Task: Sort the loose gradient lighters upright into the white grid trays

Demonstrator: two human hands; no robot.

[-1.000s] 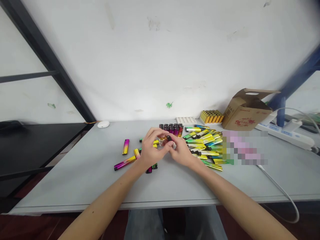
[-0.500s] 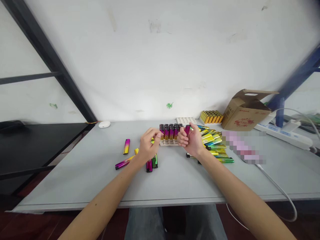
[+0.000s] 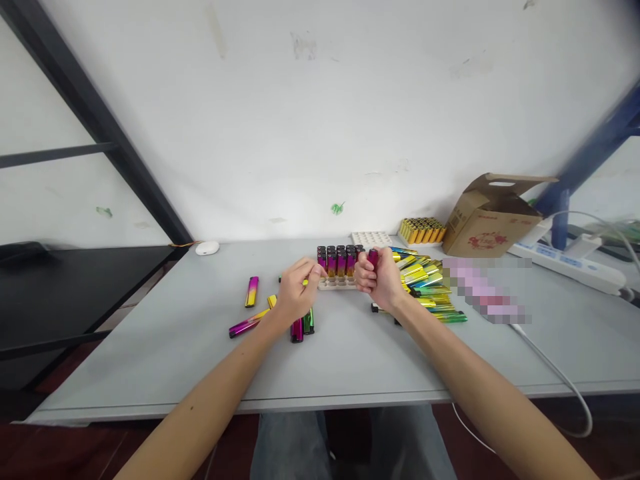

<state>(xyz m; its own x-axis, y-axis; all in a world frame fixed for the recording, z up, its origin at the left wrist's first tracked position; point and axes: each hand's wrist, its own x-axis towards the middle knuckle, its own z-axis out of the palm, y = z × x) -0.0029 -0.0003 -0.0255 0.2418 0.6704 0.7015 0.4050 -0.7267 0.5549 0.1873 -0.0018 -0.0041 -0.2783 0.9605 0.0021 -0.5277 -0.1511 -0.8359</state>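
Purple-and-yellow lighters [image 3: 341,264] stand upright in rows in a white holed tray [image 3: 330,284], whose front holes show bare. My right hand [image 3: 383,279] is wrapped round a purple lighter [image 3: 373,256], beside the tray's right end. At the tray's left end is my left hand [image 3: 299,287], its thumb and index finger pinched together; whatever they hold, if anything, is too small to make out. Near my left wrist lie a magenta lighter [image 3: 297,331] and a green one [image 3: 309,322]. Farther left lies a purple-and-yellow lighter [image 3: 252,292].
A pile of shiny yellow, blue and green lighters [image 3: 425,287] lies right of my right hand. Behind are a white holed tray [image 3: 373,238], a tray of yellow lighters [image 3: 423,231] and an open cardboard box [image 3: 487,230]. A power strip [image 3: 570,264] and white case [image 3: 207,248] flank them.
My right hand has closed its thumb and fingers more tightly round the purple lighter. My left hand has barely moved, and the view has shifted slightly.
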